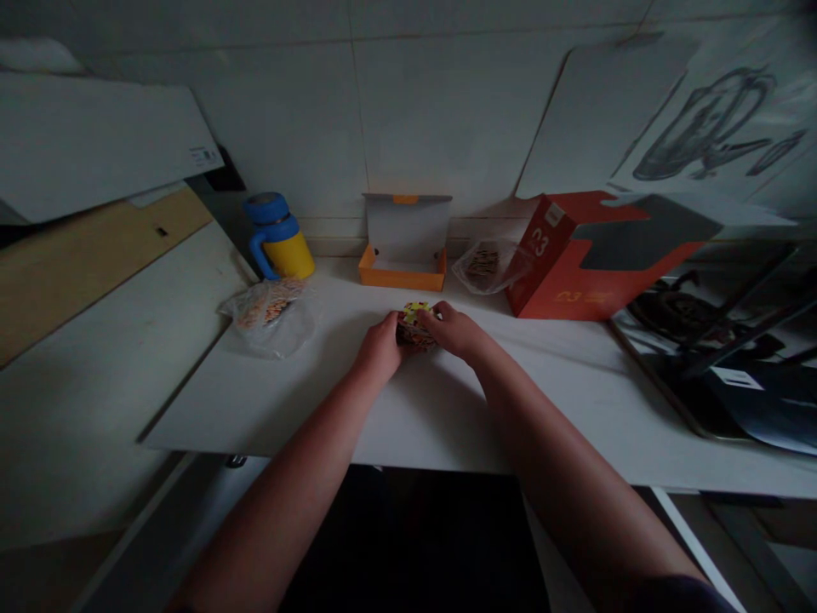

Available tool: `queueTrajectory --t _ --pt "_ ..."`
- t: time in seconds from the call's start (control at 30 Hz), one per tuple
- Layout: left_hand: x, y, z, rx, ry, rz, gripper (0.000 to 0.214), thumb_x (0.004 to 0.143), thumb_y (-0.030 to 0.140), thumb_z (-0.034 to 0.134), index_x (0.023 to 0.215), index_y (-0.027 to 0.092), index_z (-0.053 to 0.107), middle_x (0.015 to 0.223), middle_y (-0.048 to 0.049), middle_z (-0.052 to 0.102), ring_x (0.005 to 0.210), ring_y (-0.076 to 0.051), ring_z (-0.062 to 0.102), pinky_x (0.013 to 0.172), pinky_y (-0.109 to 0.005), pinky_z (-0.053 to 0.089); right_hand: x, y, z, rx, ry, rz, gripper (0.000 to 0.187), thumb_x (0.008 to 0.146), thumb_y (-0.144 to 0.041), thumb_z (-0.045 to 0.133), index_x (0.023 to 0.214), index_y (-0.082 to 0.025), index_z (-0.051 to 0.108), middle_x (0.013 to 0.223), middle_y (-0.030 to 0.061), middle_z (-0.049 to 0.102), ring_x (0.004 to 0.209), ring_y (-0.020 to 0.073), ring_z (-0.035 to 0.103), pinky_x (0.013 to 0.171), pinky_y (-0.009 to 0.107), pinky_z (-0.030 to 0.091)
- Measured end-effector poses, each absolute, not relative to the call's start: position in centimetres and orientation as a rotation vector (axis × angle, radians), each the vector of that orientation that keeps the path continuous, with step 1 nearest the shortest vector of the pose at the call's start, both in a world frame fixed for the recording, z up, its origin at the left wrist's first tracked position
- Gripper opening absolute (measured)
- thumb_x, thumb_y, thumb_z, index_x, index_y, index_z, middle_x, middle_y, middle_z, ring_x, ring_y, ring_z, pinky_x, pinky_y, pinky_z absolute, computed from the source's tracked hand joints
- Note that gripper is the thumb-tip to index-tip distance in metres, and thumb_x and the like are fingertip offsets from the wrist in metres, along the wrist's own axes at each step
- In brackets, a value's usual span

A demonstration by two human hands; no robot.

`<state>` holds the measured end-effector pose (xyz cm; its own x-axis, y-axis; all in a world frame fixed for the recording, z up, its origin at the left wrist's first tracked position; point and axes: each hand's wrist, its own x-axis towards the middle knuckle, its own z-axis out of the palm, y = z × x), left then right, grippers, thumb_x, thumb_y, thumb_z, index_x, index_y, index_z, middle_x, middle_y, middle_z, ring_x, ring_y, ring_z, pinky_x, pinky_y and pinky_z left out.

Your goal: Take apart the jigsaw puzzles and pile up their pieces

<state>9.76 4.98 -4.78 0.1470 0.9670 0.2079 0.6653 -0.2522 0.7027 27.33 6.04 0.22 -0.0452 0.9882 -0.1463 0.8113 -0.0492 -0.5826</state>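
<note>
Between both my hands is a clump of jigsaw puzzle pieces (418,334), with a yellow, irregularly notched piece showing on top. The fingers of my left hand (381,342) wrap its left side. From the right, my right hand (454,327) closes over its upper edge, with fingertips by the yellow piece. The clump is low over the white table, and I cannot tell whether it rests there. Behind it stands an orange box (402,279), its lid raised and pale inside.
A clear bag of similar pieces (271,311) lies at left, beside a blue and yellow jug (281,243). Another clear bag (485,266) is near a large red box (574,272). A gas stove (695,328) is at right. The white table (299,392) ends near my forearms.
</note>
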Motion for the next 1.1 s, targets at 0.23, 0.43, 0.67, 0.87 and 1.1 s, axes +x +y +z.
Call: queueTrajectory --t 0.23,0.43,0.67,0.87,1.1 --pt "9.7 4.9 -4.9 1.977 1.573 0.918 0.058 0.074 0.032 0.093 0.122 0.021 0.063 0.117 -0.0157 0.078 0.109 -0.034 0.075 0.090 -0.040 0.058 27.1 6.0 0.2 -1.935 -1.906 0.754 0.057 0.100 -0.068 0.043 0.124 -0.020 0.063 0.120 0.0229 0.075 0.110 0.0355 0.070 0.087 0.039 0.049" --pt "9.8 4.9 -4.7 1.950 1.607 0.906 0.060 0.071 0.027 0.093 0.121 0.022 0.061 0.116 -0.0139 0.078 0.108 -0.034 0.075 0.088 -0.039 0.058 27.0 5.8 0.2 -1.901 -1.889 0.776 0.058 0.099 -0.070 0.047 0.121 -0.018 0.062 0.118 0.0238 0.075 0.108 0.0348 0.071 0.087 0.038 0.049" --pt "9.9 5.0 -5.3 1.908 1.622 0.952 0.067 0.069 0.030 0.094 0.125 0.024 0.057 0.118 -0.0150 0.077 0.110 -0.035 0.074 0.090 -0.043 0.059 27.1 6.3 -1.3 -1.766 -1.657 0.941 0.063 0.090 -0.071 0.064 0.125 -0.019 0.059 0.112 0.0179 0.077 0.096 0.0273 0.072 0.078 0.032 0.051" --pt "10.0 4.8 -5.0 1.914 1.620 0.935 0.062 0.072 0.027 0.090 0.124 0.023 0.057 0.120 -0.0177 0.076 0.113 -0.038 0.073 0.093 -0.048 0.059 27.0 6.6 -2.2 -1.625 -1.565 1.054 0.059 0.085 -0.067 0.072 0.121 -0.021 0.064 0.104 0.0114 0.078 0.092 0.0248 0.073 0.077 0.032 0.053" --pt "9.6 5.2 -5.9 1.817 1.352 1.115 0.067 0.079 0.011 0.074 0.140 0.021 0.049 0.137 -0.0152 0.069 0.125 -0.027 0.069 0.106 -0.041 0.055 27.0 5.7 -0.9 -1.497 -1.702 0.668 0.065 0.082 -0.056 0.076 0.132 -0.020 0.054 0.110 0.0116 0.075 0.096 0.0257 0.072 0.085 0.035 0.053"
